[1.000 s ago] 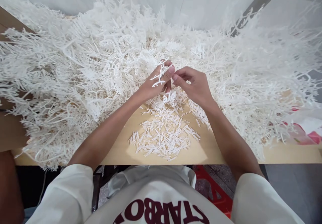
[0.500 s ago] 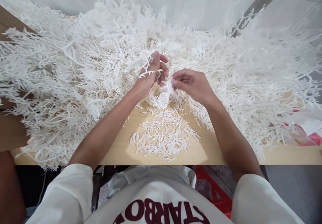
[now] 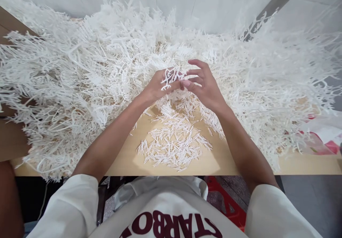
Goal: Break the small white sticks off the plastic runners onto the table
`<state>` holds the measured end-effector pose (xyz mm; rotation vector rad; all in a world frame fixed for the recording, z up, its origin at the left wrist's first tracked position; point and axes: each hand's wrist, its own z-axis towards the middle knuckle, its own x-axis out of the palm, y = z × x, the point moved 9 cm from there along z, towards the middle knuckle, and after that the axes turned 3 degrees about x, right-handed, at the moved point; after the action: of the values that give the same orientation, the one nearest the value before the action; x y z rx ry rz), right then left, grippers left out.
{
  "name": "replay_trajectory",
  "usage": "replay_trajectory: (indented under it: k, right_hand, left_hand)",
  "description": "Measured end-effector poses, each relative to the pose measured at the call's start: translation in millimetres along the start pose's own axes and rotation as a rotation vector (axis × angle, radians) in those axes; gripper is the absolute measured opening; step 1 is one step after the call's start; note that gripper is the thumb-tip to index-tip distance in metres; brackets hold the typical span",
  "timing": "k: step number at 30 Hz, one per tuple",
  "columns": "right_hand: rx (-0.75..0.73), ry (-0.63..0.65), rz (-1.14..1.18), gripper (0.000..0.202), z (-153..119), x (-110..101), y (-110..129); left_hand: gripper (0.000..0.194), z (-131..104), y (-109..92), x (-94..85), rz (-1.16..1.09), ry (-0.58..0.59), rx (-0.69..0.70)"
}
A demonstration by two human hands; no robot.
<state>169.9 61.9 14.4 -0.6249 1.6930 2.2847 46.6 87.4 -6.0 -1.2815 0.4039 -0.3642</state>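
A small white branched plastic piece (image 3: 171, 77), shaped like a coral twig, lies across the back of my left hand (image 3: 159, 84). My left fingers are closed around its stem, partly hidden behind my right fingers. My right hand (image 3: 204, 83) meets it from the right, thumb and index fingertips pinched on the piece's end, the other fingers spread. Below both hands, many short white sticks (image 3: 176, 145) are scattered on the wooden table (image 3: 120, 163). A white clump (image 3: 165, 106) sits just under my left hand.
A large heap of white branched pieces (image 3: 80, 70) spreads behind and on both sides of my hands. Cardboard (image 3: 12, 138) stands at the left. A pink and clear plastic bag (image 3: 320, 138) lies at the right, and a red stool (image 3: 227, 202) is below the table edge.
My left hand has turned over and lowered, bringing the branched piece toward the right. My right hand has risen slightly, its fingers spreading, and the fingertips now meet at the piece.
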Motion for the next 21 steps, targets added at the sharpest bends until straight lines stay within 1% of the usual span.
replay_trajectory:
  k: [1, 3, 6, 8, 9, 11, 13, 15, 18, 21]
  right_hand:
    - [0.008, 0.023, -0.005, 0.056, 0, 2, -1]
    - [-0.003, 0.024, -0.044, 0.054, 0, 1, -3]
    - [-0.042, -0.053, -0.133, 0.047, 1, -7, -2]
    - [-0.059, -0.107, -0.163, 0.050, 1, -13, 0]
    - [-0.063, -0.113, -0.169, 0.053, 1, -15, 0]
    - [-0.056, -0.079, -0.181, 0.052, 2, -13, 0]
    - [-0.031, -0.039, -0.187, 0.045, 3, -10, -2]
    - [-0.018, -0.057, -0.168, 0.038, 3, -12, -3]
    - [-0.026, -0.108, -0.100, 0.035, 2, -16, -1]
    - [-0.014, -0.080, -0.026, 0.035, 2, -13, -1]
  left_hand:
    - [0.033, 1, 1, -4.0, -0.010, -0.044, 0.012]
    - [0.036, 3, 4, -8.4, -0.011, -0.086, 0.032]
    - [0.038, 5, 8, -10.9, 0.002, -0.110, 0.052]
    - [0.038, 5, 9, -11.9, -0.008, -0.131, 0.043]
    - [0.037, 5, 10, -11.7, -0.014, -0.135, 0.034]
    - [0.037, 5, 8, -9.7, -0.027, -0.125, 0.020]
    - [0.036, 4, 5, -6.8, -0.043, -0.103, 0.014]
    - [0.034, 3, 6, -4.4, -0.059, -0.084, -0.012]
    - [0.032, 2, 11, -2.7, -0.069, -0.071, -0.065]
    - [0.034, 0, 13, -0.1, -0.083, -0.040, -0.065]
